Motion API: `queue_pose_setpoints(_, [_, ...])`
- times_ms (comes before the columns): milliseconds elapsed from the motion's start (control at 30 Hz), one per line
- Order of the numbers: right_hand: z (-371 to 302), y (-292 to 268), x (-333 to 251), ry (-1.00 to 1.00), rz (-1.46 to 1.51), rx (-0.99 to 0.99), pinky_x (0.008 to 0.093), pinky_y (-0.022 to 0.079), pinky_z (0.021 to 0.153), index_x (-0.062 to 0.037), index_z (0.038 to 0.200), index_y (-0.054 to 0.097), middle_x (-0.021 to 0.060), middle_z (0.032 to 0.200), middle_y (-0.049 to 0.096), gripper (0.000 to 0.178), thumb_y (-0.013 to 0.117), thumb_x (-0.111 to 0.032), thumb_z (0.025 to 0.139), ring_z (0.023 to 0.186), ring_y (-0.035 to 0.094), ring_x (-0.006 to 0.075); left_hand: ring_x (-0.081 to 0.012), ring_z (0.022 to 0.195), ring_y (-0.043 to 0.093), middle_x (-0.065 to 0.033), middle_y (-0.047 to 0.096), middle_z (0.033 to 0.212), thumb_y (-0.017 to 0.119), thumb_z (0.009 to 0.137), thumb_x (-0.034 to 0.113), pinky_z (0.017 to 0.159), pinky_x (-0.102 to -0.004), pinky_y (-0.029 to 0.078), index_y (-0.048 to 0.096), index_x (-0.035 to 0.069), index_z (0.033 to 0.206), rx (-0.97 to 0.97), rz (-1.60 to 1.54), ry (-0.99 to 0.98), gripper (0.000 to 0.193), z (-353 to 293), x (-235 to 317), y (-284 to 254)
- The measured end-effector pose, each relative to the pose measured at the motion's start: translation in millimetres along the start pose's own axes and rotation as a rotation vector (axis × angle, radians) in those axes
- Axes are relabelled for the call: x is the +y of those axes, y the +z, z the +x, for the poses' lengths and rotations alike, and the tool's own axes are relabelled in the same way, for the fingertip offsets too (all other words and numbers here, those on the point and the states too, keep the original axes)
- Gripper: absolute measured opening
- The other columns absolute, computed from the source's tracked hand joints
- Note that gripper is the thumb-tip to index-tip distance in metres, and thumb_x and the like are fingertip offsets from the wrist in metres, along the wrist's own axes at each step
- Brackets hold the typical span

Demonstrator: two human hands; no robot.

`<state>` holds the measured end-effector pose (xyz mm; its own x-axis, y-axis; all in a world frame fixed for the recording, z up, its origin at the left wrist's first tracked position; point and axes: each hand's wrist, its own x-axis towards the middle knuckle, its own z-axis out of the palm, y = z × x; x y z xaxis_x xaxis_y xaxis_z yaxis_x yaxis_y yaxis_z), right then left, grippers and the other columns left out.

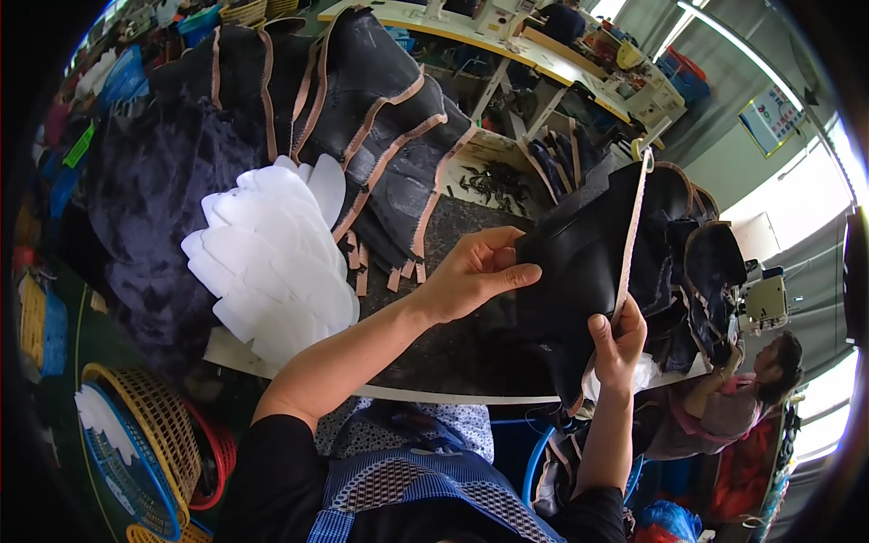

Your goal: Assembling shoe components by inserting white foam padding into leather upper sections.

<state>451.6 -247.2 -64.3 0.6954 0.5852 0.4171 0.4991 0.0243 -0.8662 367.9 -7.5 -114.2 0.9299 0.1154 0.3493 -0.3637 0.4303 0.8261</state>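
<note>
Over the right part of the worktable [471,240] I hold up a black leather boot upper [579,249] with a pale strip along its right edge. My left hand [480,276] pinches its left side, thumb on top and fingers curled behind. Lower down, my right hand [619,344] grips the pale edge between thumb and fingers. Left of my hands, white oval pads [272,258] lie in an overlapping heap. Beyond them, several black pieces with tan edges [362,118] are fanned out. Dark plush material [154,217] covers the far left.
More black pieces [711,262] are piled to the right. Dark scraps [498,185] lie in a tray behind. A yellow basket [154,421] and red basket [217,462] stand low left. A person [715,412] works at right, near a sewing machine [768,300].
</note>
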Motion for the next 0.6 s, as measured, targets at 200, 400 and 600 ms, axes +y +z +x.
queue_pose_setpoints(200, [-12.2, -8.1, 3.6, 0.044, 0.038, -0.051, 0.0182, 0.032, 0.061, 0.0025, 0.110, 0.064, -0.0062, 0.080, 0.058, 0.047, 0.081, -0.037, 0.093, 0.068, 0.044, 0.0018, -0.0033, 0.080, 0.061, 0.0041, 0.070, 0.091, 0.078, 0.095, 0.016, 0.074, -0.0198, 0.049, 0.066, 0.003, 0.120, -0.119, -0.101, -0.029, 0.031, 6.3, 11.6, 8.6])
queue_pose_setpoints(400, [-19.7, 4.5, -5.4, 0.070, 0.069, -0.065, 0.0184, 0.033, 0.062, 0.0036, 0.112, 0.064, -0.0048, 0.083, 0.060, 0.046, 0.080, -0.035, 0.093, 0.070, 0.047, 0.0031, -0.0072, 0.082, 0.063, 0.0006, 0.072, 0.091, 0.081, 0.093, 0.025, 0.076, -0.0245, 0.051, 0.068, 0.001, 0.109, -0.210, 0.357, 0.021, 0.032, 15.0, 41.1, 22.5])
queue_pose_setpoints(600, [-22.4, 7.4, 2.3, 0.072, 0.108, -0.004, 0.0171, 0.033, 0.064, 0.0024, 0.111, 0.064, -0.0049, 0.085, 0.060, 0.045, 0.081, -0.035, 0.093, 0.070, 0.047, 0.0029, -0.0019, 0.077, 0.057, 0.0042, 0.069, 0.087, 0.076, 0.097, 0.030, 0.069, -0.0217, 0.048, 0.070, 0.005, 0.102, -0.058, 0.152, 0.050, 0.026, 4.8, 20.7, 35.1])
